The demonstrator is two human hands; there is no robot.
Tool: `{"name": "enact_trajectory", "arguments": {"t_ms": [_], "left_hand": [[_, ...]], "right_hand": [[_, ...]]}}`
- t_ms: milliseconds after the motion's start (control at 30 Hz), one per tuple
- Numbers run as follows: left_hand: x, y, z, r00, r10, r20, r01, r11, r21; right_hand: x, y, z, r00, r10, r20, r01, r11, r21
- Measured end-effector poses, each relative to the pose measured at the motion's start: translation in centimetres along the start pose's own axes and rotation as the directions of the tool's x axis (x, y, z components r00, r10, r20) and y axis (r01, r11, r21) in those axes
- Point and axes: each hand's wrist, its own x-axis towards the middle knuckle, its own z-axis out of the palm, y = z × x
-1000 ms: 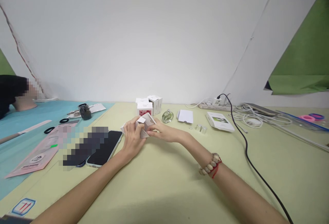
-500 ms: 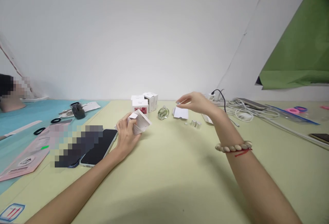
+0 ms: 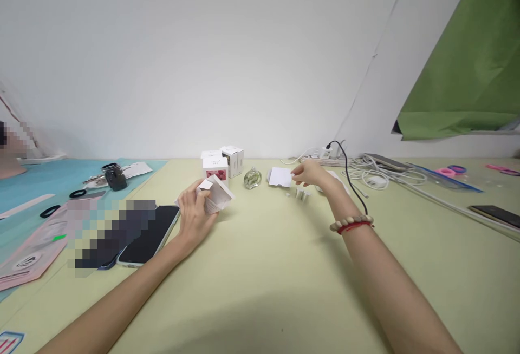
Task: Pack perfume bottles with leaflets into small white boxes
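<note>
Only unreadable print on box [image 3: 217,197] in left hand [image 3: 194,216]

**Right hand leaves the box**

A second ago both hands held the small box [image 3: 215,196]. Now the left hand [image 3: 193,216] holds it alone. The right hand [image 3: 311,174] has swung away, risen, then dropped beside the white card [image 3: 280,177].

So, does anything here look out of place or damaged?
The green sheet on the wall hangs askew, its lower edge curled. Beyond the right hand, white cables lie tangled. The small box in the left hand is tilted, flap open.
</note>
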Motion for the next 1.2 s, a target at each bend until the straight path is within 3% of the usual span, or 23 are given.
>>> {"name": "enact_trajectory", "arguments": {"t_ms": [200,567,767,867,1000,1200], "left_hand": [[0.0,-0.1,0.0,1.0,-0.005,-0.001,0.005,1.0,-0.01],[0.0,-0.1,0.0,1.0,0.012,0.006,-0.012,1.0,-0.013],[-0.1,0.0,0.1,1.0,0.015,0.006,-0.014,1.0,-0.015],[-0.1,0.0,0.1,1.0,0.007,0.007,-0.007,1.0,-0.02],[-0.1,0.0,0.0,1.0,0.008,0.011,-0.008,1.0,-0.015],[0.0,0.1,0.0,1.0,0.012,0.004,-0.012,1.0,-0.008]], "right_hand": [[0.1,-1.0,1.6,0.994,0.049,0.094,-0.056,0.996,0.073],[-0.1,-1.1,1.4,0.99,-0.013,0.139,0.004,0.998,0.06],[0.0,-1.1,1.2,0.994,0.043,0.098,-0.028,0.989,-0.146],[0.5,-0.5,1.3,0.988,0.064,0.141,-0.03,0.972,-0.234],[1.1,0.5,1.7,0.966,0.089,0.243,-0.03,0.971,-0.235],[0.8,0.6,2.3,0.952,0.12,0.282,-0.045,0.965,-0.257]]}}
